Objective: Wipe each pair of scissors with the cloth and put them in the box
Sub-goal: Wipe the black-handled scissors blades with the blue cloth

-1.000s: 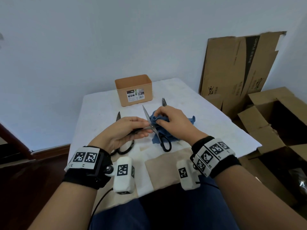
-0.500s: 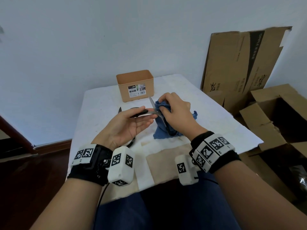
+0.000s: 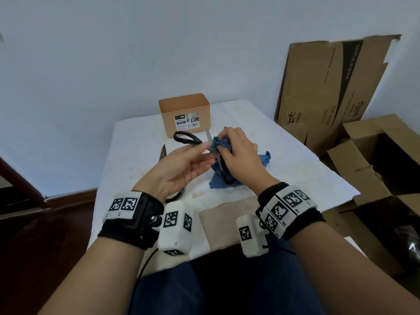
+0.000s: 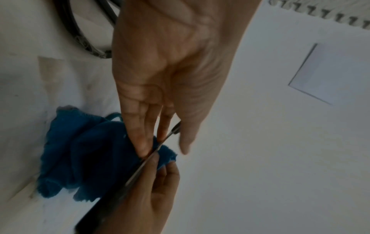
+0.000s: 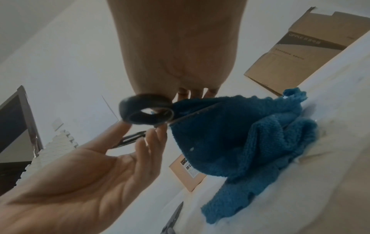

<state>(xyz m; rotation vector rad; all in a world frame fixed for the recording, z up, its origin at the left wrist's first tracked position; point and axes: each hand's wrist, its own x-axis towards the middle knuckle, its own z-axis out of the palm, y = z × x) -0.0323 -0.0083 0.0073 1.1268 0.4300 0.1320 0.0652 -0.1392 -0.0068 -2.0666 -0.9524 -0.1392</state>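
Scissors (image 3: 212, 145) between both hands, blade tip toward box (image 3: 184, 113).

The left hand (image 4: 170, 66) is reaching down the frame, palm facing the camera, its fingertips (image 4: 143, 147) and thumb closing on a metal blade of the scissors (image 4: 140, 167) that is running diagonally below them. The right hand (image 4: 148, 194) is coming in from the bottom edge, pressing the blue cloth (image 4: 84, 155) against that blade. The cloth is bunching and trailing onto the white table (image 4: 260, 158). Dark loops, probably the handles of a second pair (image 4: 84, 36), are lying at the upper left.
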